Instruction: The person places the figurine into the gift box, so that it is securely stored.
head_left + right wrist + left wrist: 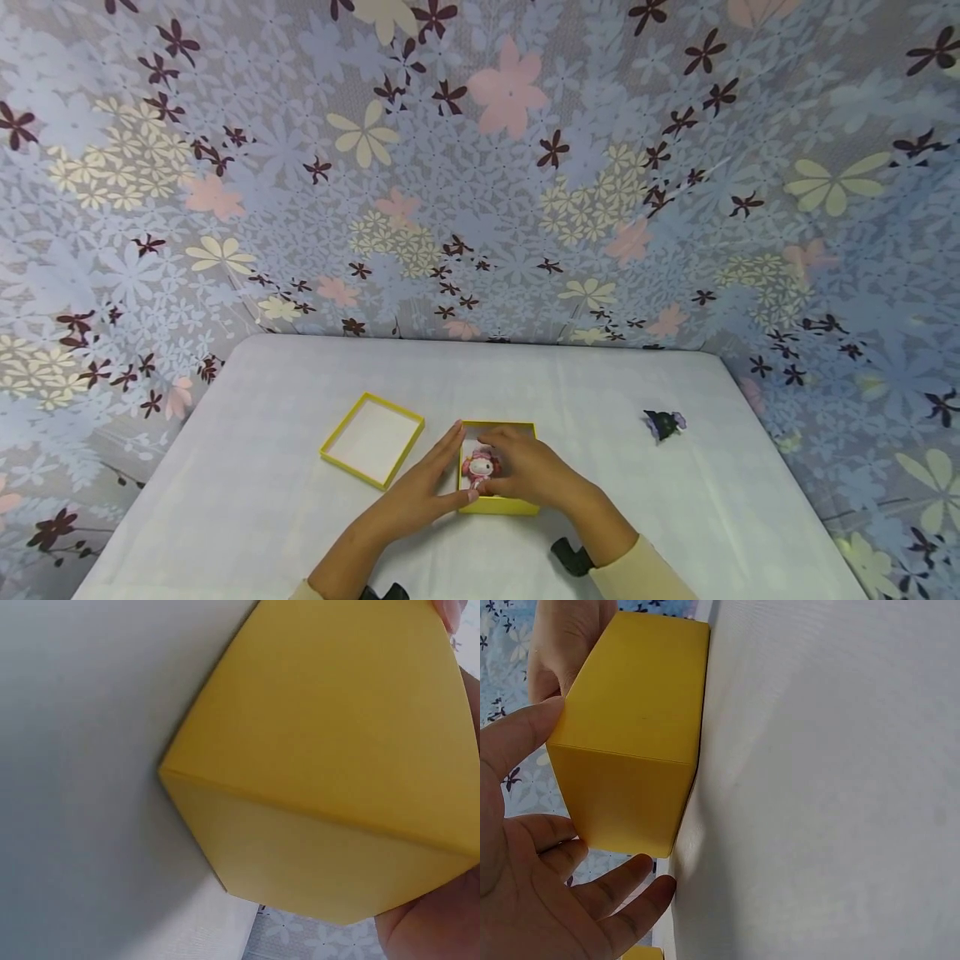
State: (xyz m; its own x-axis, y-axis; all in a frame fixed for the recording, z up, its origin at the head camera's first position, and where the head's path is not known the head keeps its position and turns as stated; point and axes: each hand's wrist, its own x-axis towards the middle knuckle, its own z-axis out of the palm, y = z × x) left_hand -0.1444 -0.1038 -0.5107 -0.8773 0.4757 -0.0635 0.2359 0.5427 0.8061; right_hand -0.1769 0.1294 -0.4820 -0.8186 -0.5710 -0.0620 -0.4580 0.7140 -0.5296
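A yellow box (498, 506), its top uncovered, stands on the white table in front of me. Inside lies a small pink doll figure (480, 468) with a white face. My right hand (536, 468) reaches over the box's right side, fingers and thumb curved round the figure at its top and bottom. My left hand (420, 492) rests against the box's left side, thumb at the near corner. In the left wrist view the left fingers (622, 896) are spread and nearly straight along the yellow box wall (630, 690). Both wrist views hide the figure behind the box.
To the left lies a square yellow-rimmed lid (386, 481) with its white inside facing up. A small dark green and purple object (664, 425) sits at the right on the white table (720, 500). Flowered cloth (480, 208) rises behind the table.
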